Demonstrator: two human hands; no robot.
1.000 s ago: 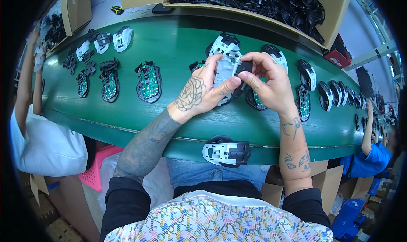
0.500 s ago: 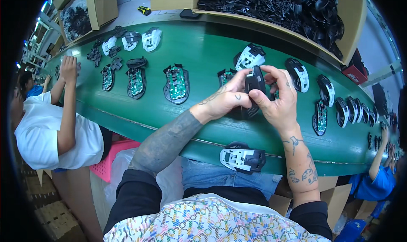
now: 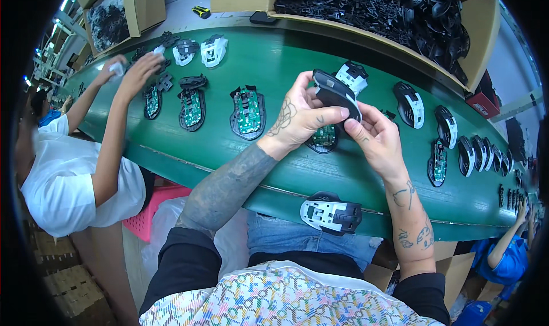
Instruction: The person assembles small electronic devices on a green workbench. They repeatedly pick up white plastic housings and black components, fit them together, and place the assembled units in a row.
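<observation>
A black computer mouse is held tilted above the green belt. My left hand grips it, thumb along the near side and fingers behind. My right hand meets its lower end with thumb and fingertips closed on it. Partly hidden under the hands lies a mouse base with a green circuit board. Just beyond the held mouse rests a white-and-black mouse shell. Another such shell lies at the belt's near edge, in front of my body.
Open mouse bases lie on the green belt to the left, several shells behind. Rightward stand black-and-white mice and another base. A cardboard box of black parts borders the far side. A co-worker reaches in at left.
The mouse has turned from upright edge-on to a slant, with its upper end tipped left. My right hand has slid down to its lower end. The co-worker's hands have moved right.
</observation>
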